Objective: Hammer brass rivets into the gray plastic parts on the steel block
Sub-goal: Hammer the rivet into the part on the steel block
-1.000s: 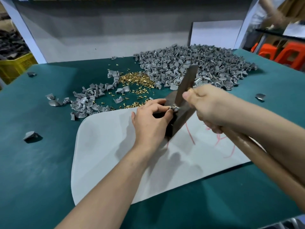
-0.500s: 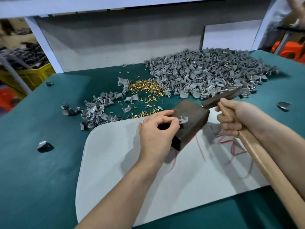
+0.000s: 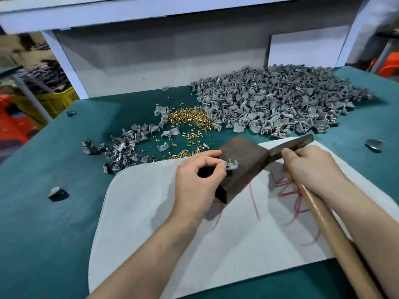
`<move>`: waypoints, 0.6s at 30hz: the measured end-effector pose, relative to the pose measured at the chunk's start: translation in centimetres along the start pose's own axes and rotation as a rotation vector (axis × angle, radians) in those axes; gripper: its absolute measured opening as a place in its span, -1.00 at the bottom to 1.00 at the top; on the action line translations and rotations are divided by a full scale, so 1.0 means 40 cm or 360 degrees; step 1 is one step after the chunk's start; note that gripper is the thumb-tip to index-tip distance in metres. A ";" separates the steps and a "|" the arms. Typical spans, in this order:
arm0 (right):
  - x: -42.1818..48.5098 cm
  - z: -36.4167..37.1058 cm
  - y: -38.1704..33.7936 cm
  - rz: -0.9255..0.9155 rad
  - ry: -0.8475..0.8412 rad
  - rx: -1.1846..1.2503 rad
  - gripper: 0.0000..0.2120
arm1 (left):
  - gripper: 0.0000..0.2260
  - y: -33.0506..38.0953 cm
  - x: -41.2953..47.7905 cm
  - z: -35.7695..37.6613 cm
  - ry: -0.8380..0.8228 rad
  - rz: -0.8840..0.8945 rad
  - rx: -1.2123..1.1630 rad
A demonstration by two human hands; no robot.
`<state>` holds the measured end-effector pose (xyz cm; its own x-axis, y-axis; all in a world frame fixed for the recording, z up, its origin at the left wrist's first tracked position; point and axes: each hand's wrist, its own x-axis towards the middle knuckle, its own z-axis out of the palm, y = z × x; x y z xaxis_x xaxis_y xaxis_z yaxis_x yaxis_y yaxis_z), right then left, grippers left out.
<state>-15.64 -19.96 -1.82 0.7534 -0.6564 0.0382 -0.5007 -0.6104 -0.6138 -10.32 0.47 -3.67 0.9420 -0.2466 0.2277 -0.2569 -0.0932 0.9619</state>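
left hand (image 3: 196,180): grip clamped, thumb and forefinger pinching the left end of one gray plastic part (image 3: 233,165), which lies on the top face of the steel block (image 3: 246,156). a brass rivet (image 3: 229,162) stands head-up in that part. the block sits tilted on the white mat (image 3: 151,212), near the mat's far edge, and your left palm hides its near left corner. right hand (image 3: 311,167): grip wrapped round the hammer handle (image 3: 336,231) close up under the head, with the long wooden shaft running back along your forearm. the hammer head (image 3: 295,142) is low, just beside the block's right edge and off the part; whether it touches the block, you cannot tell. red scribbles (image 3: 291,190) mark the mat under your right hand. on the green worktop (image 3: 54,223) beyond the mat: a large heap of gray parts (image 3: 276,104) at the far right, a loose pile of rivets (image 3: 190,117) just left of it, and a smaller scatter of parts (image 3: 127,147) further left. single stray parts lie well apart, one at the left (image 3: 57,193) and one at the right (image 3: 373,144). a yellow crate (image 3: 54,100) stands off the worktop's far left.
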 end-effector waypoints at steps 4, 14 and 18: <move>-0.011 0.000 -0.001 -0.0027 0.0024 0.0011 -0.64 | -0.84 0.007 -0.005 0.001 0.0026 0.0062 0.0039; -0.083 -0.057 -0.071 -0.0133 -0.0101 0.0473 -0.82 | -0.98 0.024 -0.022 0.006 0.0298 0.0785 0.0848; -0.143 -0.060 -0.134 -0.0331 -0.0250 0.0423 -0.80 | -0.97 0.025 -0.024 0.005 0.0248 0.0887 0.0899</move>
<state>-18.29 -13.98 3.14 0.8939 -0.4421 0.0747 -0.2176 -0.5735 -0.7897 -11.54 0.43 -2.94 0.6517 -0.2671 0.7099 -0.7287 -0.4801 0.4884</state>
